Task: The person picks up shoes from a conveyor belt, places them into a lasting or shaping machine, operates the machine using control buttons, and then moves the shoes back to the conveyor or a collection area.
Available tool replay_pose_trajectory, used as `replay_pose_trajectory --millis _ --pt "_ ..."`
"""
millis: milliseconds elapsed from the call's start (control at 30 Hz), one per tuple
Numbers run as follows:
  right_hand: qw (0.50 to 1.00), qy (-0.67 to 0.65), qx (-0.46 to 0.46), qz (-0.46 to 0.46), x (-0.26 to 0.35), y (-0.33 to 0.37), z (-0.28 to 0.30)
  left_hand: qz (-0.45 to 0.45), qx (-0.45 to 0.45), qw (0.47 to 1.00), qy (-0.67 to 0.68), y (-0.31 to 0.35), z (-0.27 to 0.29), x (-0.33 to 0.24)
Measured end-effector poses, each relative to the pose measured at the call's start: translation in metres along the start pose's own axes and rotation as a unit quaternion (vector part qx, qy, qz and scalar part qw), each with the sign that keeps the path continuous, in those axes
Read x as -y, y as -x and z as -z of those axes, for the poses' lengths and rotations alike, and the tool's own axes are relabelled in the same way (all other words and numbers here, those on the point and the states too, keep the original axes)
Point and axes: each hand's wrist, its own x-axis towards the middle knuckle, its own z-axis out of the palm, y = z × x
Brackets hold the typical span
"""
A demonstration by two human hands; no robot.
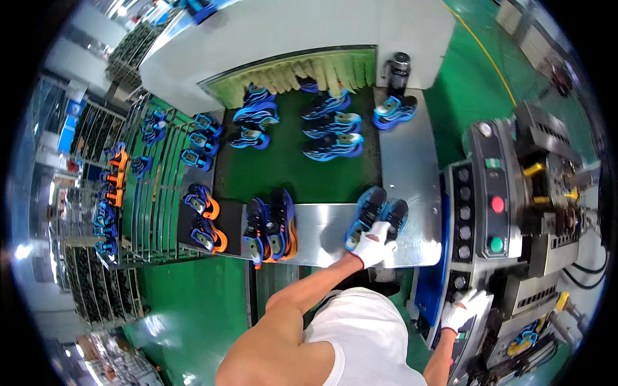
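My left hand (376, 246), in a white glove, reaches over the steel table to a pair of black and blue sneakers (369, 204). Its fingers are closed at the heel end of the pair, partly hiding the right shoe (393, 217). Off to the right, my right hand (463, 311), also gloved, has its fingers stretched out, with nothing seen in it. It lies at the near end of a machine's control panel (479, 212), beside the lowest black knob (459, 282). Whether it touches the panel I cannot tell.
Several sneakers (333, 147) sit on a green conveyor (283, 174) before a fringed opening (296, 72). An orange-soled pair (270, 225) stands on the steel edge (315, 231). A wire rack (168, 186) with shoes is left; a dark flask (398, 72) stands far right. Press machinery (547, 257) crowds the right.
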Motion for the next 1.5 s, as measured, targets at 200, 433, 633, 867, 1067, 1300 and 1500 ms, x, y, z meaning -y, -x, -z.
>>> replay_pose_trajectory --millis 200,433,633,867,1067,1300,1500 --pt "0.985 -0.165 0.051 0.022 0.057 -0.026 0.015 -0.060 -0.186 0.981 0.009 -0.003 0.066 0.018" --pt "0.862 -0.435 0.257 -0.030 0.319 -0.026 0.046 0.084 -0.037 0.996 0.013 -0.023 0.011 0.073" --pt "0.794 -0.580 0.163 -0.082 0.328 -0.016 0.038 0.082 -0.053 0.994 0.041 -0.020 0.017 0.101" --pt "0.514 -0.796 0.097 -0.304 0.268 0.020 0.080 0.144 0.129 0.975 0.111 -0.055 0.105 0.051" --pt "0.468 -0.790 -0.015 -0.396 0.177 0.137 0.109 -0.028 0.312 0.948 0.053 0.005 0.033 -0.043" --pt "0.326 -0.731 -0.247 -0.547 0.077 0.350 0.091 -0.223 0.518 0.825 0.032 0.177 -0.083 -0.136" --pt "0.207 -0.526 -0.455 -0.688 0.081 0.438 0.143 -0.326 0.699 0.635 -0.052 0.251 -0.131 -0.202"
